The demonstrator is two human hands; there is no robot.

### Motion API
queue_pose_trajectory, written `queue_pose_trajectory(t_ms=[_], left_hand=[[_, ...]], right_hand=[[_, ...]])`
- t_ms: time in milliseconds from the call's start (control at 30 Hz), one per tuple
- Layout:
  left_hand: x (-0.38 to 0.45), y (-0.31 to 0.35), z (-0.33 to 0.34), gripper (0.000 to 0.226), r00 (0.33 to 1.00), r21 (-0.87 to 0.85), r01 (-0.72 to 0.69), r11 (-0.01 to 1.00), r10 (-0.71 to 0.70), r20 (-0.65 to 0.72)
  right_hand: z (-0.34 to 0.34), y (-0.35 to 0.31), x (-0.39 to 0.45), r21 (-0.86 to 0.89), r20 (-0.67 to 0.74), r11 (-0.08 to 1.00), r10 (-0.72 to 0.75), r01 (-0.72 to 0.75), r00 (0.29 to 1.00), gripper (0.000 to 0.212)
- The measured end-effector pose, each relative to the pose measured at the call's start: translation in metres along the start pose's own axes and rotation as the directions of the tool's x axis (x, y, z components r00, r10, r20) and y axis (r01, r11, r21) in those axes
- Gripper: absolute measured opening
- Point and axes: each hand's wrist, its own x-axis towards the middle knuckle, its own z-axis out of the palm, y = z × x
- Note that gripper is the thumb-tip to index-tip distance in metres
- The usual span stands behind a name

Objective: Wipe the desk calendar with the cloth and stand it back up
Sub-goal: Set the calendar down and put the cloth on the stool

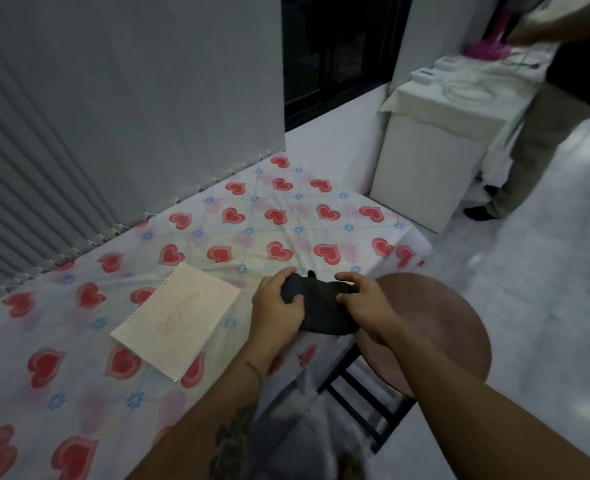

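The desk calendar (176,320) lay flat on the worktop (61,393), left of the hands, its pale cream cover facing up with faint pinkish lettering too washed out to read and a spiral binding along its far left edge. The worktop wore a white cover printed with red hearts and small blue flowers. Near the worktop's right edge, both hands held a dark cloth (321,306) bunched between them: the left hand (278,301) gripped its left end with fingers curled over the top and the thumb underneath, and the right hand (364,299) pinched its right end. A round brown stool (442,327) stood just right of the hands.
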Motion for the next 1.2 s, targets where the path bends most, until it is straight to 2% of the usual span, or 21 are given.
queue_pose_trajectory(t_ms=[200, 300, 433, 567, 700, 733, 800, 833, 900, 967, 1000, 1067, 1133, 1200], left_hand=[[0.0, 0.049, 0.075, 0.044, 0.988, 0.057, -0.073, 0.996, 0.065, 0.137], [0.006, 0.077, 0.115, 0.043, 0.982, 0.046, -0.085, 0.995, 0.076, 0.171], [0.01, 0.098, 0.164, 0.047, 0.971, 0.021, -0.093, 0.995, 0.086, 0.224], [-0.006, 0.075, 0.199, 0.05, 0.935, 0.161, -0.01, 0.987, -0.048, 0.351], [-0.039, 0.034, 0.213, 0.047, 0.821, 0.269, 0.03, 0.963, -0.177, 0.542], [-0.045, 0.026, 0.215, 0.048, 0.809, 0.299, 0.027, 0.954, -0.196, 0.554], [-0.051, 0.018, 0.219, 0.05, 0.831, 0.335, -0.005, 0.942, -0.182, 0.525], [-0.052, 0.018, 0.22, 0.05, 0.858, 0.361, -0.027, 0.932, -0.163, 0.487], [-0.05, 0.018, 0.223, 0.056, 0.896, 0.457, -0.158, 0.875, -0.068, 0.44], [-0.047, 0.017, 0.226, 0.062, 0.851, 0.544, -0.34, 0.767, 0.004, 0.525], [-0.045, 0.017, 0.228, 0.064, 0.813, 0.562, -0.399, 0.724, -0.004, 0.582], [-0.04, 0.016, 0.227, 0.062, 0.762, 0.567, -0.409, 0.716, -0.074, 0.643], [-0.038, 0.018, 0.222, 0.054, 0.764, 0.521, -0.37, 0.769, -0.066, 0.641], [-0.037, 0.024, 0.212, 0.04, 0.803, 0.456, -0.304, 0.836, -0.032, 0.595]], right_hand=[[-0.088, 0.007, -0.014, -0.161, -0.164, 0.987, -0.011, -0.016, 0.986, 0.045], [-0.129, 0.013, -0.012, -0.114, -0.234, 0.992, 0.019, -0.047, 0.972, 0.048], [-0.175, 0.029, -0.001, -0.105, -0.324, 0.994, -0.018, -0.016, 0.946, 0.057], [-0.19, 0.08, 0.001, -0.168, -0.231, 0.971, 0.13, -0.171, 0.964, 0.063], [-0.176, 0.141, -0.001, -0.222, -0.116, 0.934, 0.261, -0.281, 0.958, 0.057], [-0.172, 0.151, -0.001, -0.224, -0.13, 0.926, 0.281, -0.304, 0.951, 0.056], [-0.167, 0.161, -0.003, -0.226, -0.173, 0.914, 0.302, -0.337, 0.937, 0.055], [-0.165, 0.163, -0.004, -0.28, -0.181, 0.905, 0.277, -0.32, 0.944, 0.057], [-0.163, 0.16, -0.007, -0.523, -0.187, 0.832, 0.101, -0.187, 0.977, 0.06], [-0.159, 0.158, -0.007, -0.708, -0.122, 0.705, -0.085, -0.027, 0.989, 0.066], [-0.157, 0.156, -0.005, -0.755, -0.055, 0.656, -0.092, 0.019, 0.994, 0.069], [-0.155, 0.155, -0.002, -0.785, 0.068, 0.619, 0.032, 0.034, 0.997, 0.072], [-0.156, 0.152, -0.001, -0.798, 0.125, 0.602, 0.145, 0.013, 0.981, 0.071], [-0.157, 0.14, 0.0, -0.795, 0.132, 0.606, 0.163, 0.007, 0.978, 0.071]])
